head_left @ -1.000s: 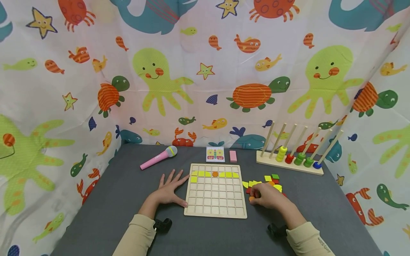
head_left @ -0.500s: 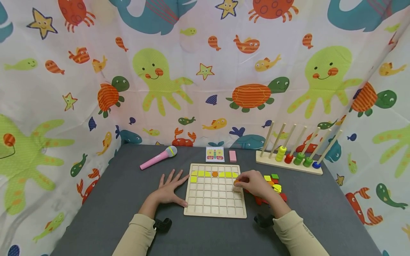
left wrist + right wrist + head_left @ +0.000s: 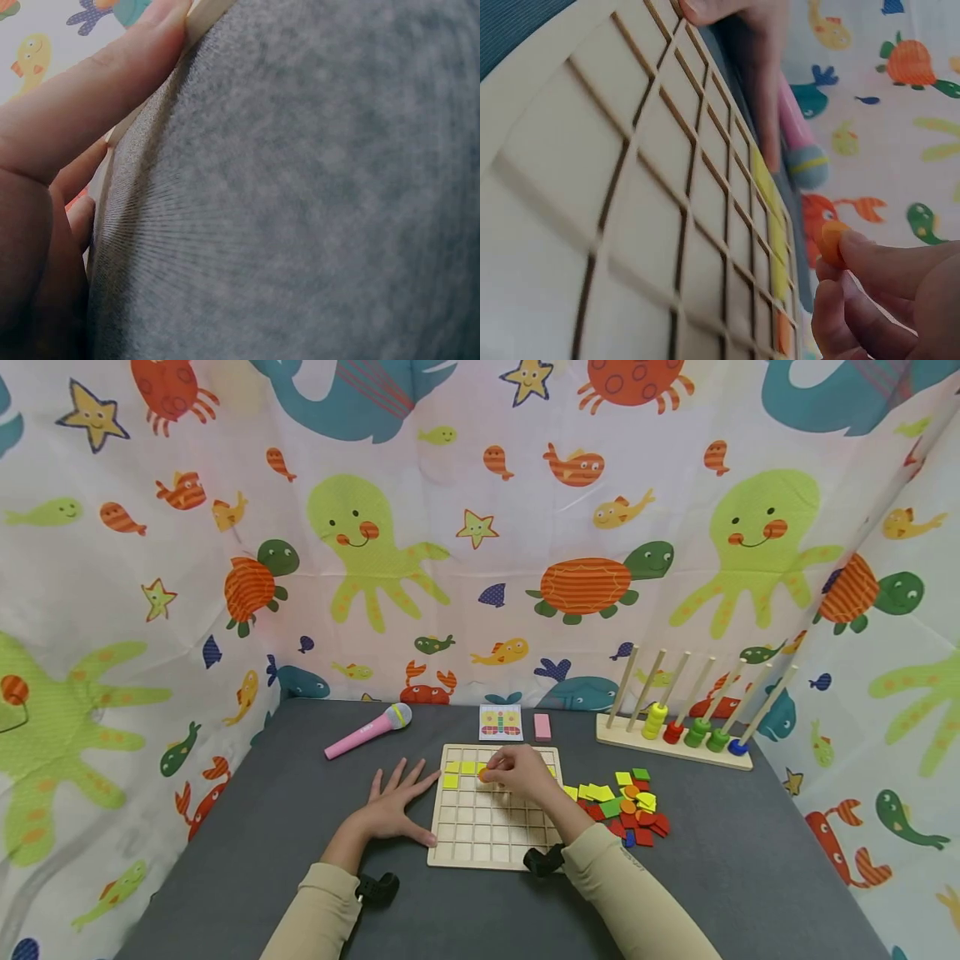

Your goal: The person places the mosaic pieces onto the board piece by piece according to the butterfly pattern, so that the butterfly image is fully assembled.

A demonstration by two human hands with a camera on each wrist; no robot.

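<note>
My right hand [image 3: 517, 772] is over the upper rows of a wooden grid board [image 3: 465, 835], pinching an orange disc [image 3: 831, 244] between thumb and fingertips. In the right wrist view the disc is held above the board. Yellow squares [image 3: 451, 781] fill cells along the upper left, with another orange piece [image 3: 782, 332] in that row in the right wrist view. The right hand hides part of the row in the head view. With fingers spread, my left hand [image 3: 393, 810] lies at the board's left side; its thumb [image 3: 112, 82] touches the edge.
A pile of red, yellow, green, orange and blue pieces [image 3: 630, 818] lies right of the board. Behind it stands a peg stacker [image 3: 675, 741] with coloured beads. A pattern card [image 3: 500, 722], a pink block [image 3: 542, 727] and a toy microphone [image 3: 367, 732] lie at the back.
My right hand has picked up the orange disc beside the pile and carried it leftward over the board to the upper rows. The left hand stays in place.
</note>
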